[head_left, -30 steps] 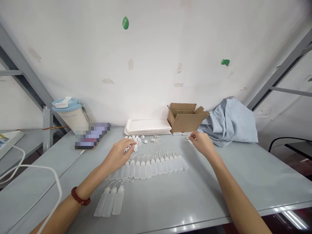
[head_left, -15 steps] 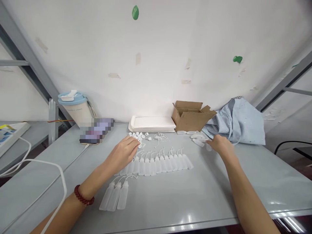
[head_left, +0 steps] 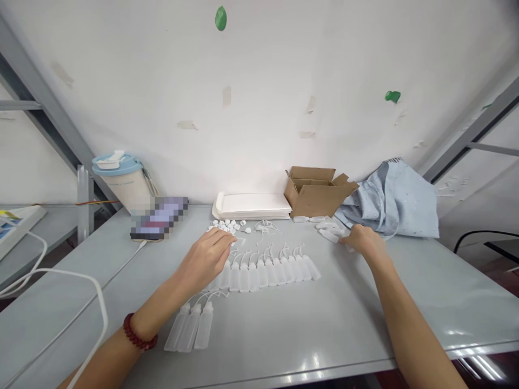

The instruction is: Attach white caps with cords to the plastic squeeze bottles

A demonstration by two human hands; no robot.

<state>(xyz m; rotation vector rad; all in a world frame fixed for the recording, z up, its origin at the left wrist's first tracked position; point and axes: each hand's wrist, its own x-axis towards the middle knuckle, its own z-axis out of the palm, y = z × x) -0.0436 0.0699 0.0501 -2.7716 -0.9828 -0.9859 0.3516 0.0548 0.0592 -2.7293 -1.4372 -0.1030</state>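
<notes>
My left hand (head_left: 207,255) is closed in a pinch at the front edge of a heap of small white caps (head_left: 227,225), with a bit of white cap at its fingertips. Below it runs a row of translucent plastic bottles (head_left: 253,278) with thin white tubes on top, partly covered by the hand. Nearer the front lie three more such bottles (head_left: 187,328). At the right, my right hand (head_left: 365,240) has its fingers closed on a small bottle, mostly hidden by them. Several loose bottles (head_left: 327,236) without tubes lie beside it.
Behind the parts are a stack of white envelopes (head_left: 255,205), an open cardboard box (head_left: 320,199) and a light blue cloth bag (head_left: 399,210). Loose white tubes (head_left: 266,228) lie mid-table. A phone (head_left: 160,219) with a cable and a tumbler (head_left: 125,186) stand left.
The left fingertips have come over the cap that lay beside them. My right hand has shifted slightly left, covering the bottle by its thumb. The view has moved slightly.
</notes>
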